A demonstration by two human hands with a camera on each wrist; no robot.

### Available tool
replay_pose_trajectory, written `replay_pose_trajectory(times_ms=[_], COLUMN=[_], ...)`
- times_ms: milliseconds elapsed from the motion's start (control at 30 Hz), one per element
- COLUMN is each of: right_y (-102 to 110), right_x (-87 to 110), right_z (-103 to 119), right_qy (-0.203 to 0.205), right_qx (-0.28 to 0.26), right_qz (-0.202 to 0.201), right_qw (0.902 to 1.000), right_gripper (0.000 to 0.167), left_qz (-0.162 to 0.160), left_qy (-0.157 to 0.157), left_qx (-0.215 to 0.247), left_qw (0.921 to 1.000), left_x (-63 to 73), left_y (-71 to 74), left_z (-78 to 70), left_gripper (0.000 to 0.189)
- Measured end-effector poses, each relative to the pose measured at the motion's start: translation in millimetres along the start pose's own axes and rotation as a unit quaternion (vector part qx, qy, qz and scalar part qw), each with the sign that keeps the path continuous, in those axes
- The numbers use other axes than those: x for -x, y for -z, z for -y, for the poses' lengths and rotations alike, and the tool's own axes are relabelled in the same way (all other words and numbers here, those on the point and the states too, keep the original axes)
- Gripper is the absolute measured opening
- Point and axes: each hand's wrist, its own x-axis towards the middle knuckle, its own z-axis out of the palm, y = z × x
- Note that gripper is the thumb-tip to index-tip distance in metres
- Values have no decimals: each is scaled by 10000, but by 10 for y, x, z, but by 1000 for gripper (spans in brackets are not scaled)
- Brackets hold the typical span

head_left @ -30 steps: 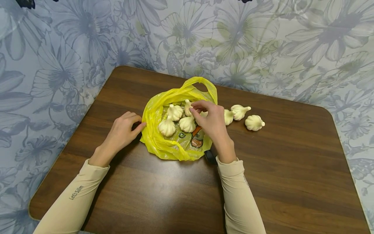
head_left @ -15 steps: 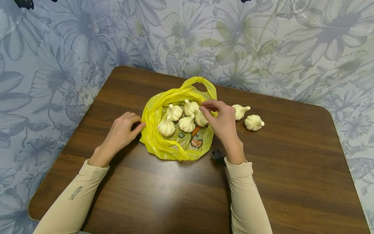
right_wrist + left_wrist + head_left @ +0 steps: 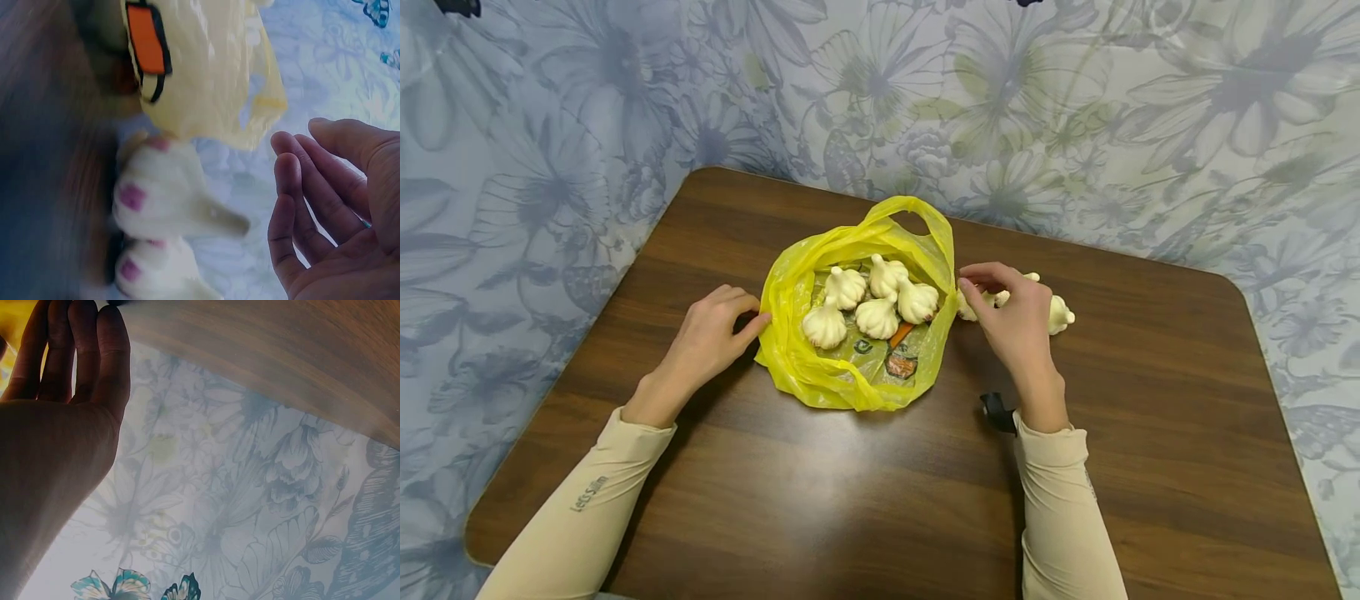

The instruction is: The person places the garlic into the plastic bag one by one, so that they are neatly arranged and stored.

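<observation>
A yellow plastic bag [image 3: 790,367] lies on the table with its mouth spread wide. Inside it sit several white garlic bulbs [image 3: 877,319]. At the bag's left rim my left hand [image 3: 711,329] pinches the plastic between thumb and fingers. My right hand [image 3: 1011,312] is just beyond the bag's right side, above a few loose garlic bulbs [image 3: 1060,316] that it partly covers. In the right wrist view, the fingers of that hand are loosely bent with nothing between them. A garlic bulb [image 3: 175,194] with purple patches shows beside it there.
The brown wooden table [image 3: 842,517] stands against walls with floral wallpaper [image 3: 1015,108]. The bag's handle loop [image 3: 917,204] sticks up at the back. A black wrist camera piece [image 3: 997,412] juts out beside the right sleeve.
My right hand has moved right, out of the bag to the loose bulbs, leaving a garlic bulb at the right of the group inside. The left hand has stayed at the rim.
</observation>
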Motion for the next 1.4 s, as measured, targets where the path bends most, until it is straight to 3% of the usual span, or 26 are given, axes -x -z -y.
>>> replay_pose_trajectory(times_ms=[233,533,933,1100,1400], right_y=[164,199,178,175,198], right_x=[2,-1,12,14,3], right_z=[-95,-208,-312,-329,-296], right_qy=[-238,-524,-782,-780,-601], right_qx=[23,308,363,368,468], right_qz=[-292,-336,164,222,-59], right_qw=[9993,9976,9961,9960,9971], right_gripper=[13,18,18,17,14], left_qz=[9,45,75,90,43], left_qy=[5,13,14,31,-1], left_qx=[-28,-48,-103,-116,-34], left_qw=[10000,10000,9999,9999,10000], left_x=[9,-1,-1,-3,2], left_y=[20,6,15,11,13], left_z=[-6,-2,-4,-6,-5], left_gripper=[12,13,15,14,12])
